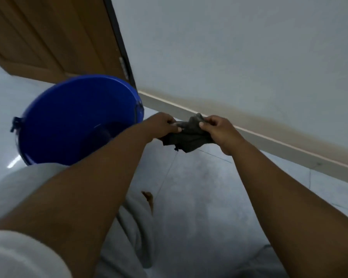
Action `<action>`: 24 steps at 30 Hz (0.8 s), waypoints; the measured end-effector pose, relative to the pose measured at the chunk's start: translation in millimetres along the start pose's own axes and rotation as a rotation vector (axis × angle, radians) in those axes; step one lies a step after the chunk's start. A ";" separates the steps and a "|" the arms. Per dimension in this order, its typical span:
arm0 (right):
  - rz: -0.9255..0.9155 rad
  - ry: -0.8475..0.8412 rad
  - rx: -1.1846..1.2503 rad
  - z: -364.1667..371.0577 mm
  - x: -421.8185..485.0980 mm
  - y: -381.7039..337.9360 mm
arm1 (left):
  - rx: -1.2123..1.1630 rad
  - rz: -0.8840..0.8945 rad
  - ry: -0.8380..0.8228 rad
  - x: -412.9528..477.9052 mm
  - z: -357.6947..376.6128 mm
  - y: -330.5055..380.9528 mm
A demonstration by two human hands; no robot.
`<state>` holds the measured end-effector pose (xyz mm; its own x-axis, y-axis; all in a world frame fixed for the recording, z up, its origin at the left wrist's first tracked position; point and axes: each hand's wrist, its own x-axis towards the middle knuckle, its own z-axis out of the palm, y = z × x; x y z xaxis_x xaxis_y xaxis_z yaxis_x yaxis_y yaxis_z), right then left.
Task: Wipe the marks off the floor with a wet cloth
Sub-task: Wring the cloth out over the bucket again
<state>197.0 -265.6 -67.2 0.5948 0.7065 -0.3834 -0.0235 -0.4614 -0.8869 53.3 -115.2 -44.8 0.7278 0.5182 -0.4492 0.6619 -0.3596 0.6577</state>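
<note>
Cloth (189,135), dark and bunched, is held in the air just right of the blue bucket (74,117), clear of the floor (199,207). Left hand (161,125) and right hand (215,131) each have fingers closed on opposite ends. Recommendation: twist ends in opposite directions over the bucket, not beside it, so drips stay off the tiles.

Dim, soft motion blur (wide-angle bend at edges), w/ floor (199,197) glare.
</note>
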 end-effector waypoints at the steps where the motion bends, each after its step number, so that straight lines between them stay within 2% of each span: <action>1: -0.016 0.011 0.030 5.3 5.6 -17.6 | -0.083 -0.018 0.024 -3.9 -21.6 4.6; 5: -0.036 0.045 0.099 39.3 18.2 -86.6 | -0.500 -0.132 0.114 -18.1 -103.9 4.9; 8: -0.024 0.045 0.089 73.4 27.4 -116.3 | -0.631 -0.194 0.175 -24.1 -141.5 -14.9; 12: 0.067 0.003 0.021 116.0 41.8 -120.4 | -0.568 -0.307 0.230 -26.3 -151.7 -50.5; 14: 0.101 0.041 -0.069 128.7 48.6 -113.8 | -0.519 -0.339 0.233 -22.2 -148.0 -63.9; 17: 0.109 0.085 -0.191 133.2 55.0 -102.5 | -0.337 -0.324 0.170 -12.2 -140.7 -72.0; 19: 0.118 0.051 -0.214 131.6 56.9 -96.4 | -0.207 -0.300 0.115 -7.9 -138.0 -72.9; 24: 0.075 0.005 -0.277 133.5 56.5 -86.5 | -0.085 -0.288 0.031 -4.1 -134.9 -75.9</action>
<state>125.4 -114.2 -46.6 0.6035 0.6624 -0.4439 0.1519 -0.6420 -0.7515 -24.1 14.7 -11.3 0.5055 0.6134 -0.6068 0.8219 -0.1283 0.5549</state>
